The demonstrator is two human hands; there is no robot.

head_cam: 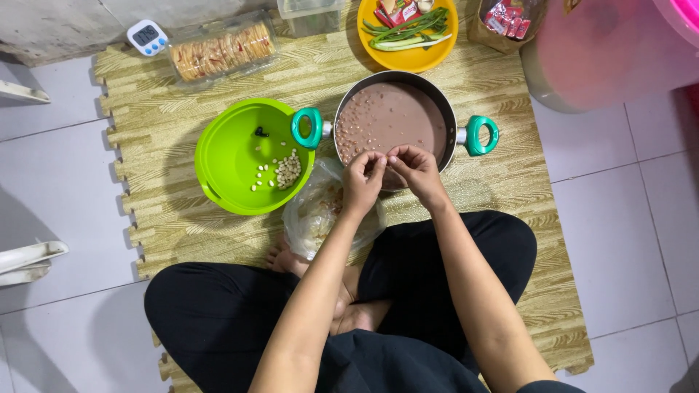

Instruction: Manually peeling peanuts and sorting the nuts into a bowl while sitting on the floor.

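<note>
A person sits cross-legged on a wood-patterned foam mat (pixel 473 189), both hands raised over the near rim of a metal pot (pixel 393 120) with teal handles. The pot holds brownish water full of soaked peanuts. The left hand (pixel 362 182) and the right hand (pixel 416 169) meet fingertip to fingertip, each grip narrow and pinched together on something small between them (too small to tell, though it looks like one peanut).

Just left of the pot, touching its handle, lies a green bowl (pixel 233 156) with a small heap of pale peeled peanuts (pixel 286 172) inside. A crumpled clear plastic bag (pixel 317 215) lies on the mat under the left wrist, between the bowl and the person's knees.

At the far edge of the mat stand an orange plate (pixel 408 57) of green onions and red packets, a clear packet of crackers (pixel 222 51), and a small white timer (pixel 147 36). A large pink container (pixel 604 54) stands on the tiled floor to the right.
</note>
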